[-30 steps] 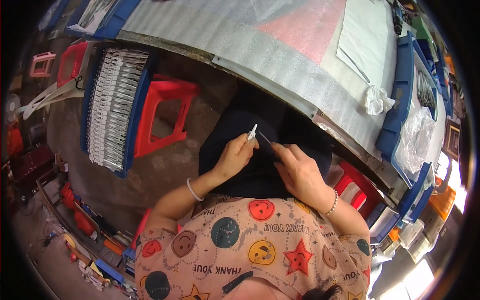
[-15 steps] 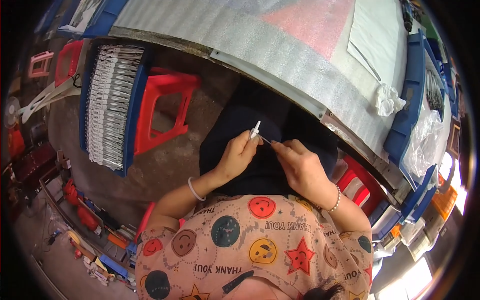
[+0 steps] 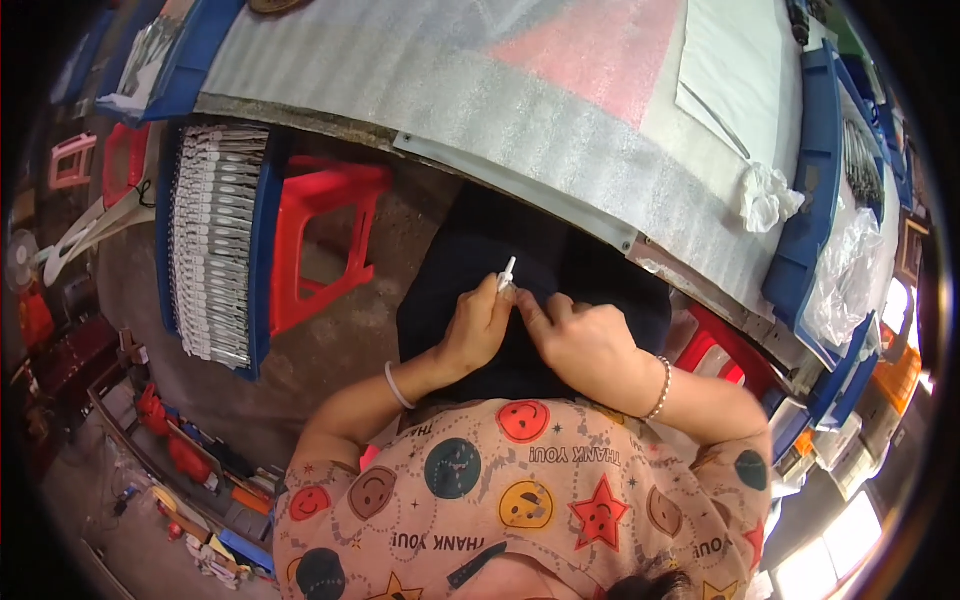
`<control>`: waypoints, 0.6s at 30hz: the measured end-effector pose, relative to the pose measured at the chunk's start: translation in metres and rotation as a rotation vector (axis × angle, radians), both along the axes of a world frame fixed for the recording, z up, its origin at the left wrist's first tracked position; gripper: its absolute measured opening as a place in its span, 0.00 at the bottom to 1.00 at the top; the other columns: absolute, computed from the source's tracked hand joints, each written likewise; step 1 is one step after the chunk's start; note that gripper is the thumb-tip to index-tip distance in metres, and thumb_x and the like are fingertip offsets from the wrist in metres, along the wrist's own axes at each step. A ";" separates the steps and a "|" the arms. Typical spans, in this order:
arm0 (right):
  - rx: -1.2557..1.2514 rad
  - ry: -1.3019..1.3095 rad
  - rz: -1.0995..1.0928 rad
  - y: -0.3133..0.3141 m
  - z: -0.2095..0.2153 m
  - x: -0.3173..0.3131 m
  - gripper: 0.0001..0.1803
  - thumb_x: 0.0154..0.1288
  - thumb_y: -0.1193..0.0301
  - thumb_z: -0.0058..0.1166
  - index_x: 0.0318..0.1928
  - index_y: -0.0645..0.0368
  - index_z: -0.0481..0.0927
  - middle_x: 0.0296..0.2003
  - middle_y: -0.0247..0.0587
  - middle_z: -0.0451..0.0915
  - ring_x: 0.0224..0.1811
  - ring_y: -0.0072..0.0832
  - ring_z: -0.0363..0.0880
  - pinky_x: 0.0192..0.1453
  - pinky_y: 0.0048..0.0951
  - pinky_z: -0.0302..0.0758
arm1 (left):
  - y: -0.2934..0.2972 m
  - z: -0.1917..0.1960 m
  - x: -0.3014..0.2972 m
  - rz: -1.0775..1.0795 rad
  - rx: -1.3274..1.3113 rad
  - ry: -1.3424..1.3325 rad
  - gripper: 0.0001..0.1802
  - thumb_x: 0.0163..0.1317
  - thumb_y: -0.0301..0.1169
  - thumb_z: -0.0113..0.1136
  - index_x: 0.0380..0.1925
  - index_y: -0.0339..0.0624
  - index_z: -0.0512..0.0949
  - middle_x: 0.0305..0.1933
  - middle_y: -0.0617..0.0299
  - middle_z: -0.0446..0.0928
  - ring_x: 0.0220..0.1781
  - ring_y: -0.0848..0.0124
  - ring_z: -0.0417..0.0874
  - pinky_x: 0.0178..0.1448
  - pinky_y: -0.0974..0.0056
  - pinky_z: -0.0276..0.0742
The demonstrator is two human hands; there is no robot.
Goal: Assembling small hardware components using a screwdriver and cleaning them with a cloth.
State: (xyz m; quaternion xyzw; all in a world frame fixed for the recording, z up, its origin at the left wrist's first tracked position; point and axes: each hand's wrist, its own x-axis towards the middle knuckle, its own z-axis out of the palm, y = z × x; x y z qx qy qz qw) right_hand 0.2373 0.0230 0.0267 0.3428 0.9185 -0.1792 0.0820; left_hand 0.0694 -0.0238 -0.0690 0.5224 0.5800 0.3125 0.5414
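Above my dark-clad lap, my left hand is closed round a small, slim white plastic piece. Its narrow tip points up and away from me, past my thumb and fingertips. My right hand comes in from the right with fingers curled. Its thumb and forefinger meet the near end of the white piece, right beside my left fingertips. Whatever the right fingers pinch is hidden between the hands. To the left, a blue bin holds a dense row of slim white-and-metal pieces.
A red plastic stool stands beside the blue bin. Ahead is a table covered with foam sheet. On its right are white paper, a crumpled tissue and a blue tray with clear plastic.
My right hand has moved left against the left hand; the thin rod seen between them earlier no longer shows. The view has shifted slightly.
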 end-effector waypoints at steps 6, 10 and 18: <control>-0.153 0.014 -0.017 0.013 -0.010 0.001 0.23 0.58 0.73 0.53 0.56 0.62 0.78 0.26 0.45 0.78 0.19 0.29 0.78 0.21 0.25 0.72 | 0.000 0.003 -0.006 -0.004 0.001 0.010 0.07 0.69 0.25 0.47 0.33 0.32 0.69 0.27 0.43 0.77 0.32 0.46 0.83 0.30 0.56 0.72; -0.808 0.527 -0.571 0.025 -0.032 0.015 0.21 0.59 0.74 0.60 0.54 0.59 0.81 0.32 0.49 0.84 0.26 0.35 0.82 0.31 0.29 0.76 | 0.002 -0.001 -0.004 -0.003 0.026 0.019 0.07 0.69 0.25 0.47 0.33 0.32 0.69 0.27 0.43 0.77 0.32 0.46 0.83 0.29 0.56 0.72; -0.187 -0.107 0.062 0.016 0.004 -0.010 0.29 0.55 0.72 0.51 0.60 0.62 0.74 0.27 0.42 0.74 0.19 0.30 0.78 0.19 0.30 0.72 | -0.002 -0.008 -0.004 0.058 -0.003 -0.101 0.08 0.70 0.27 0.48 0.33 0.34 0.70 0.25 0.44 0.76 0.29 0.48 0.83 0.26 0.56 0.71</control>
